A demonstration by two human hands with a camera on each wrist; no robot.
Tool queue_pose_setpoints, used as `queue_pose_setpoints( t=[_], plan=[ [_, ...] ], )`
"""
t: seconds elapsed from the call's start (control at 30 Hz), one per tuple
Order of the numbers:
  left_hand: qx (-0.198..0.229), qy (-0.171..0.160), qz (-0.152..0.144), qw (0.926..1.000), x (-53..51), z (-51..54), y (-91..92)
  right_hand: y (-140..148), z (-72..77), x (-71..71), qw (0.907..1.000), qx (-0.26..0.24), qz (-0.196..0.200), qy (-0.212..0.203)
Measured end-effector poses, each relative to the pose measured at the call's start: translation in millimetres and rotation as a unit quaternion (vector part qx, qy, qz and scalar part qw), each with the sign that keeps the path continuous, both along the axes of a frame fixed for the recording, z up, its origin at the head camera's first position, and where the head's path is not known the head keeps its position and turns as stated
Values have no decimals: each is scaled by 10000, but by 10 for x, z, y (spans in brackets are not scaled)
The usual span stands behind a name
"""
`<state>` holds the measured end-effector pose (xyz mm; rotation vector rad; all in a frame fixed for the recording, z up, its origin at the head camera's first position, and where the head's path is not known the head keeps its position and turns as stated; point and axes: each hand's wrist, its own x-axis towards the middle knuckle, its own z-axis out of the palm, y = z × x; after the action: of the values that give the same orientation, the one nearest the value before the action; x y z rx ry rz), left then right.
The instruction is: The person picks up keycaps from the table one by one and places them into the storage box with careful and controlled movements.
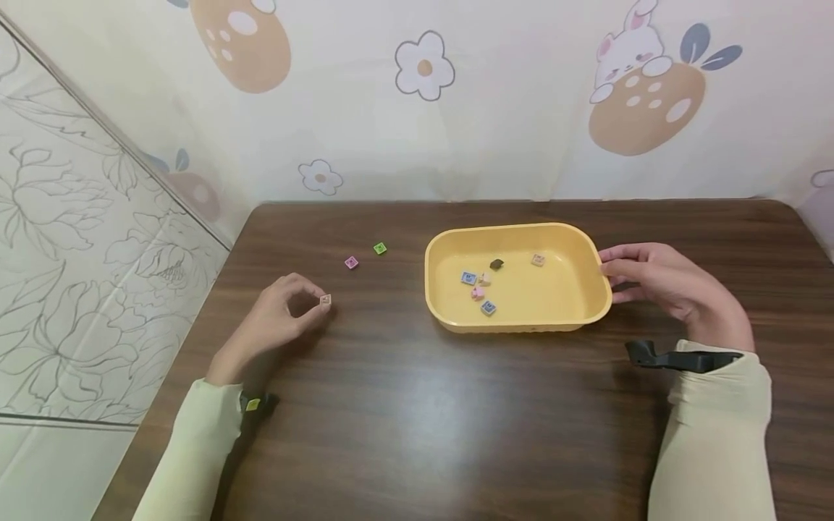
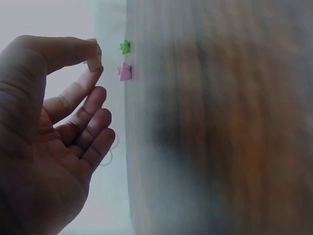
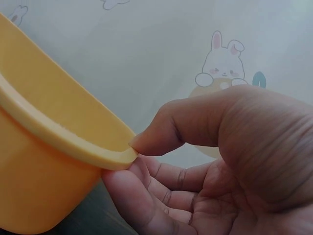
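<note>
My left hand (image 1: 276,315) pinches a small pale square piece (image 1: 326,299), shaped like a keycap, between thumb and index finger. It is held just above the table, and the left wrist view shows the other fingers loosely curled. Beyond it lie a pink square piece (image 1: 351,263) and a green one (image 1: 380,248). At the right, my right hand (image 1: 677,286) grips the rim of a yellow plastic basin (image 3: 58,137), thumb and fingers on either side of the edge. Inside the basin are several small pieces, among them a blue one (image 1: 488,308) and a dark one (image 1: 496,265).
The brown wooden table (image 1: 404,405) meets a wall (image 1: 521,108) with bunny and flower prints at its far edge. Floral-patterned panelling (image 1: 85,253) runs along the left. Dark straps sit on both wrists.
</note>
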<state>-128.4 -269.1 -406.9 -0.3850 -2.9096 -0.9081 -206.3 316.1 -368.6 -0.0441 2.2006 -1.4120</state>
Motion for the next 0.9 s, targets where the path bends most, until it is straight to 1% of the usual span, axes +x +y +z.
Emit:
queue_pose_setpoints(
  t=[0.17,0.53,0.63,0.77,0.9],
  plan=[
    [23,-58,-98,9999,-75,28,102,-16,-17,11,10000,52,12,-77],
    [261,144,-353,9989,-207,97,300,-32,18,15,9999,27,69,-106],
    [266,143,-379,9988,-233,130,343,-38,15,13,9999,11,70,-108],
    [226,125,-388,9989,-262,201,402,-46,17,15,9999,10,91,-58],
    [222,204,-471,9984,-309,255,468,-48,22,21,10000,4,94,-33]
  ],
)
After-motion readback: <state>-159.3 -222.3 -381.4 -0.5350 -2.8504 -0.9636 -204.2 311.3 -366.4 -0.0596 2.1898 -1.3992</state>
